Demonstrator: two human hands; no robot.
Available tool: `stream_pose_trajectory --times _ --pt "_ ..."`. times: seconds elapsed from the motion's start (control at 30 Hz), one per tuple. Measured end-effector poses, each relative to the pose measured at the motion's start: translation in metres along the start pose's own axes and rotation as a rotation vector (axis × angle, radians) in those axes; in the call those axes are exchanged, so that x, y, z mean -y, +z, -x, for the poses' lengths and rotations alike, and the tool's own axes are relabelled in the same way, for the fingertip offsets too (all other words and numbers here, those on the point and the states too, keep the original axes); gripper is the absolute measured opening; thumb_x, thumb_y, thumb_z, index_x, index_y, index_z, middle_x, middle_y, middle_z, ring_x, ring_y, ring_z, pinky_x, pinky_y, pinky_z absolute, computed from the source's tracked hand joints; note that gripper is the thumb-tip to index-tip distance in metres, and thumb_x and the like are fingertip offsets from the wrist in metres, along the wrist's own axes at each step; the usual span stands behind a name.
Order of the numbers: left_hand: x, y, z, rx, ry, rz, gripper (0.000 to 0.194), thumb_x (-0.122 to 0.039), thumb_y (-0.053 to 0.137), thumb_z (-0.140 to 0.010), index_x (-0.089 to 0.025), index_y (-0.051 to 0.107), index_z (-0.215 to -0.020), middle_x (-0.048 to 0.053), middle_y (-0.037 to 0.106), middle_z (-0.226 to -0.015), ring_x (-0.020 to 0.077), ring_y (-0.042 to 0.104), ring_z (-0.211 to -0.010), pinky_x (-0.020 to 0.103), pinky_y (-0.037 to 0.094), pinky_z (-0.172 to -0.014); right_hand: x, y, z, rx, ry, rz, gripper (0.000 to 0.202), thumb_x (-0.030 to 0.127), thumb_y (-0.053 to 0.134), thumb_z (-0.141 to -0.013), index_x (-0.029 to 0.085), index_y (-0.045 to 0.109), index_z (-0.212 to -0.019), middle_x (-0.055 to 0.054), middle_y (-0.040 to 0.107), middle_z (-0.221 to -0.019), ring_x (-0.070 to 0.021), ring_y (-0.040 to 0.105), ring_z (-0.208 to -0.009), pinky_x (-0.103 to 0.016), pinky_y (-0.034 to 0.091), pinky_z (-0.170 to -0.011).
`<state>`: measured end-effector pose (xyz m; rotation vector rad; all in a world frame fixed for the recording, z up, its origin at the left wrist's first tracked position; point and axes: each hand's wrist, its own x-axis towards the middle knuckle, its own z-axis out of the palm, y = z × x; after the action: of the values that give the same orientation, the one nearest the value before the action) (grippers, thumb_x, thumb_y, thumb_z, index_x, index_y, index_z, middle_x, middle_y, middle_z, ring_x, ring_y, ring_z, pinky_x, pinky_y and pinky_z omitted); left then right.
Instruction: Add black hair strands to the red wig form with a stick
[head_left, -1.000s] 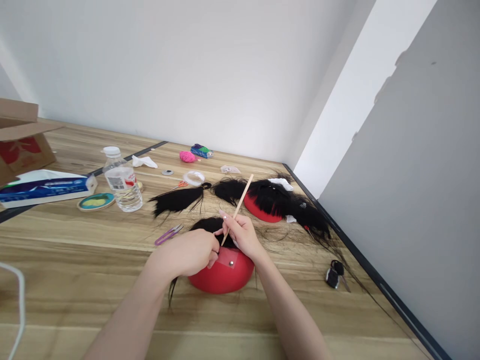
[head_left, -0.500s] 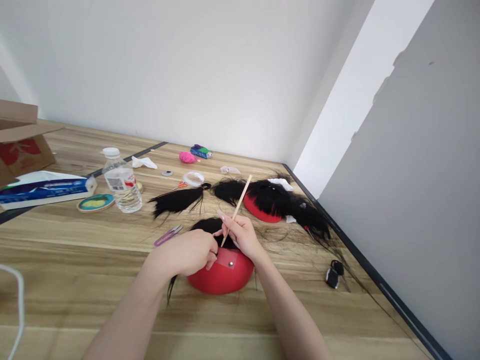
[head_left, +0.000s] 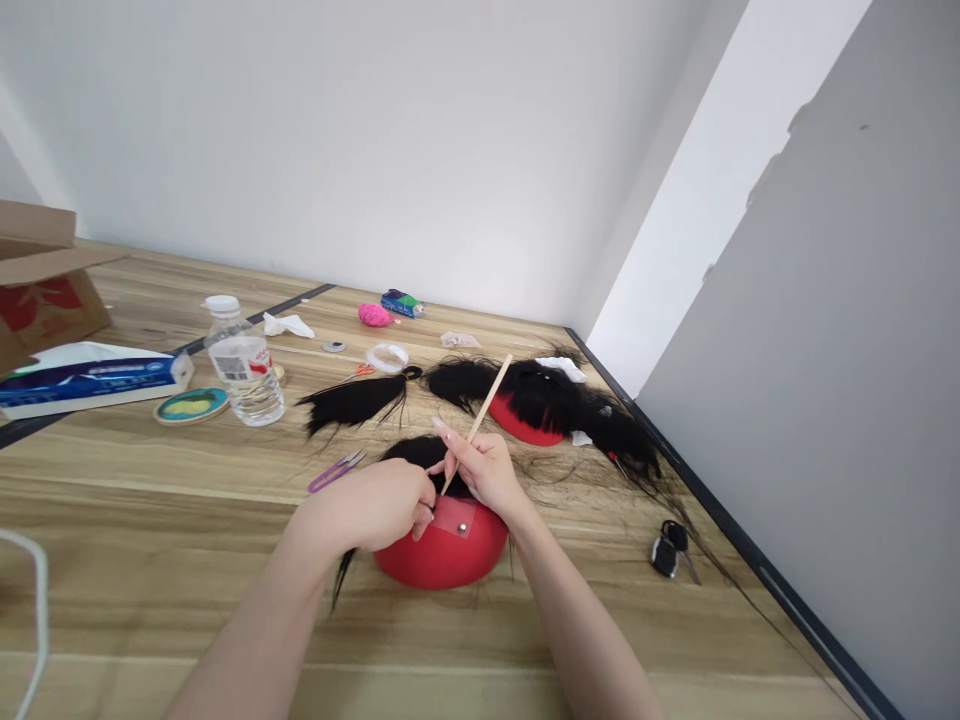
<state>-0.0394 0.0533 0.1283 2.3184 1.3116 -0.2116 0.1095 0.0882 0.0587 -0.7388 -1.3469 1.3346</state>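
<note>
A red dome-shaped form (head_left: 442, 562) sits on the table in front of me, with black hair (head_left: 409, 450) over its far side. A clear patch (head_left: 448, 516) with a round-headed pin lies on its near face. My right hand (head_left: 484, 470) is closed round a slim wooden stick (head_left: 487, 400), its lower tip at the edge of the hair. Pressed close on the left, my left hand (head_left: 394, 500) is closed in a pinch on a lock of black hair (head_left: 343, 578), whose end hangs below the wrist. The fingertips are partly hidden.
Purple thread snips (head_left: 336, 472) lie left of the form. Behind are a tied hair bundle (head_left: 356, 400) and a second red form (head_left: 525, 425) under black hair. A water bottle (head_left: 247, 370), tissue pack (head_left: 97, 378) and cardboard box (head_left: 52, 290) stand left; keys (head_left: 667, 550) lie right.
The upper end of the wooden stick has tilted slightly to the right in my right hand. My left hand stays in place.
</note>
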Motion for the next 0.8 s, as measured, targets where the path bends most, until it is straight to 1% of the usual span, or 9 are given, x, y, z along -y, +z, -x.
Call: stream_pose_trajectory --times 0.1,0.17,0.3,0.4,0.5,0.63,0.73,0.8 --pt "0.0 -0.001 0.0 0.007 -0.005 0.012 0.025 -0.017 0.043 -0.075 -0.019 0.066 -0.066 0.002 0.066 -0.067 0.0153 0.056 -0.057 0.027 0.036 -0.053 0.003 -0.001 0.0 0.013 0.009 -0.003 0.054 0.063 0.069 -0.071 0.018 0.056 -0.043 0.009 0.03 -0.033 -0.0058 0.031 -0.034 -0.032 0.057 -0.064" --pt "0.0 -0.001 0.0 0.006 -0.006 0.013 0.024 -0.017 0.044 -0.075 -0.019 0.065 -0.065 0.002 0.066 -0.066 0.0149 0.054 -0.055 0.027 0.035 -0.053 0.003 -0.005 0.001 0.046 0.011 0.016 0.051 0.061 0.067 -0.074 0.018 0.058 -0.048 0.01 0.033 -0.033 -0.0055 0.032 -0.034 -0.032 0.057 -0.066" --pt "-0.001 -0.002 0.0 0.007 -0.015 0.004 0.024 -0.018 0.044 -0.075 -0.019 0.065 -0.064 0.002 0.064 -0.064 0.0143 0.052 -0.054 0.027 0.036 -0.053 -0.001 -0.016 0.002 0.127 -0.001 0.089 0.046 0.056 0.062 -0.082 0.016 0.063 -0.059 0.009 0.041 -0.036 -0.0053 0.036 -0.034 -0.027 0.052 -0.06" --pt "-0.002 -0.003 0.001 0.01 -0.016 0.003 0.023 -0.017 0.044 -0.074 -0.019 0.065 -0.063 0.001 0.064 -0.064 0.0141 0.052 -0.054 0.026 0.037 -0.054 -0.004 -0.021 0.002 0.158 -0.016 0.079 0.043 0.052 0.062 -0.084 0.015 0.064 -0.061 0.009 0.044 -0.038 -0.0053 0.037 -0.034 -0.024 0.047 -0.057" --pt "-0.002 -0.002 0.001 0.01 -0.015 0.014 0.023 -0.017 0.044 -0.074 -0.019 0.064 -0.063 0.001 0.065 -0.065 0.0137 0.053 -0.054 0.026 0.036 -0.054 -0.003 -0.02 0.003 0.148 0.016 0.064 0.043 0.052 0.063 -0.083 0.015 0.063 -0.061 0.009 0.043 -0.037 -0.0047 0.036 -0.032 -0.023 0.043 -0.051" --pt "-0.001 -0.002 0.0 0.012 -0.028 0.017 0.023 -0.017 0.044 -0.075 -0.02 0.065 -0.065 0.001 0.067 -0.066 0.0135 0.053 -0.054 0.026 0.035 -0.053 0.001 -0.015 0.004 0.115 0.036 0.047 0.043 0.052 0.067 -0.078 0.016 0.062 -0.057 0.01 0.041 -0.035 -0.0049 0.036 -0.032 -0.024 0.047 -0.054" --pt "-0.001 -0.001 0.001 0.002 -0.016 0.013 0.024 -0.017 0.045 -0.075 -0.019 0.066 -0.065 0.001 0.068 -0.068 0.0131 0.054 -0.054 0.025 0.034 -0.052 0.001 -0.014 0.005 0.097 0.046 0.055 0.043 0.053 0.068 -0.077 0.016 0.062 -0.056 0.009 0.042 -0.034 -0.0052 0.035 -0.031 -0.022 0.04 -0.044" --pt "-0.001 -0.001 0.001 -0.005 -0.002 0.002 0.024 -0.016 0.045 -0.075 -0.019 0.066 -0.065 0.001 0.067 -0.066 0.0126 0.053 -0.052 0.025 0.034 -0.051 0.0 -0.015 0.004 0.087 0.046 0.051 0.044 0.053 0.067 -0.078 0.016 0.062 -0.055 0.008 0.042 -0.035 -0.0052 0.034 -0.029 -0.021 0.036 -0.04"
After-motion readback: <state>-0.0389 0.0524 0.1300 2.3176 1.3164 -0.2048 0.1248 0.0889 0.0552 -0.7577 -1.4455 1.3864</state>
